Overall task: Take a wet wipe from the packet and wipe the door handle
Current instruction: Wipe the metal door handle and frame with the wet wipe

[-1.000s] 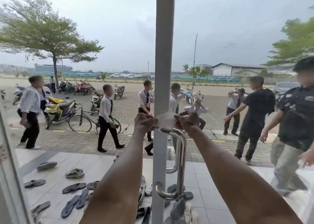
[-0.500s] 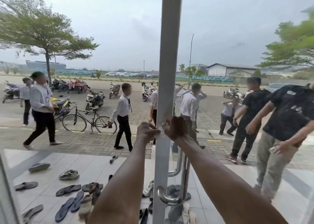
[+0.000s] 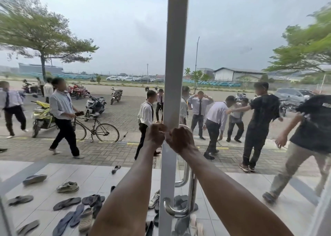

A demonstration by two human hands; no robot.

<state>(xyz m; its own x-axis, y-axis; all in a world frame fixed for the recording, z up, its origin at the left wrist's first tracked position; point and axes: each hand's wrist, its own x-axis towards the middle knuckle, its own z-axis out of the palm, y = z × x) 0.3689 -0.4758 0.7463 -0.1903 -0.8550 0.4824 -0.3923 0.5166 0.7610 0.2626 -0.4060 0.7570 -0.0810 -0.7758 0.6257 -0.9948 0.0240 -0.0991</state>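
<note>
Left hand [image 3: 155, 133] and right hand [image 3: 180, 139] fisted together before white door frame [image 3: 176, 56], fingers curled shut; contents unseen. Right arm partly hides steel door handle [image 3: 189, 196]. Sandals [image 3: 67, 202] beyond glass.

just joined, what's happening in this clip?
A person stands inside a glass door, both arms stretched out to the white door frame. The left hand and right hand are fisted close together at the top of the steel door handle, with a sliver of white wipe just visible between them. The wipe packet is not in view. Outside, people walk past and sandals lie on the tiles.
</note>
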